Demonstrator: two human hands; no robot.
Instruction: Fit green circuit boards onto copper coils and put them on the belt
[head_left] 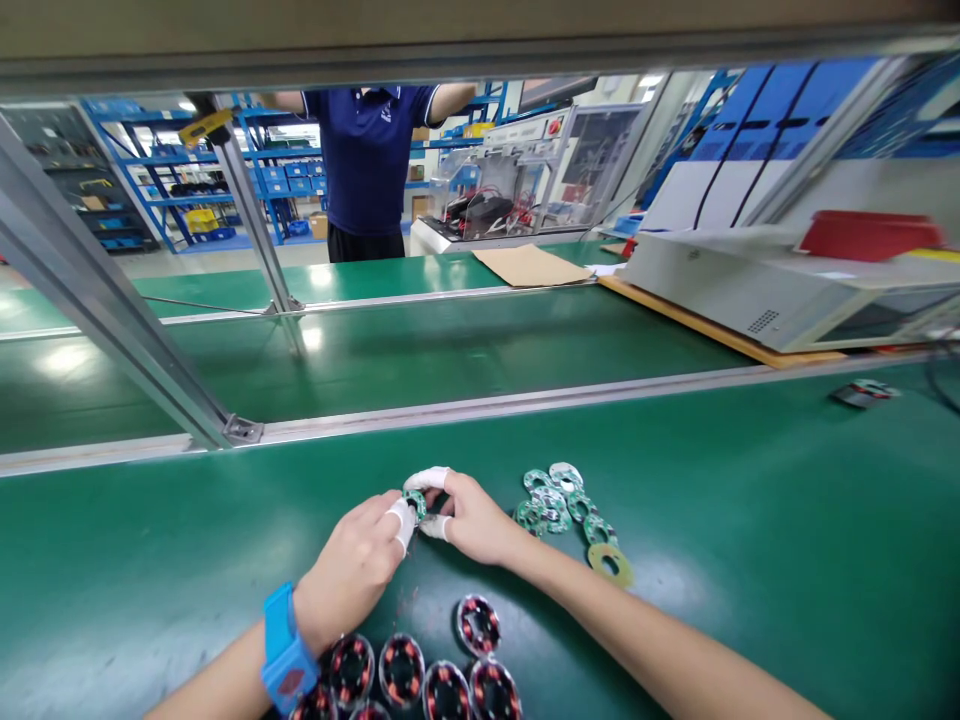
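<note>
Ring board (421,503), small and green, found just below the centre of the frame, between the two hands.

Head view. Left hand (356,560): fingers drawn in to a pinch, gripping the ring board at its lower left edge. Right hand (471,515): thumb and forefinger curved about the same board, gripping it by its rim; the other fingers are partly hidden. White finger covers (427,479) are worn on both hands.

Handling, in my judgement: best done by the rim, with light, even pressure and covered fingertips only, as bare skin could soil the parts. Advise keeping it low over the green bench (750,520) and apart from the loose boards (550,497), right of centre, to avoid mixing. The blue wristband (289,650) lies close to the wound rings (463,622), lower centre; a careless sweep could knock them.

Containers: blue bins (296,185), upper left, in rows; contents too small to make out. Yellow bin (200,220), farther left: likewise. Clear case (450,185), upper centre: holds red wires (517,215) and dark parts (480,210). Red box (866,235), upper right, on a grey cabinet (720,280); its inside is not visible from where I stand.
</note>
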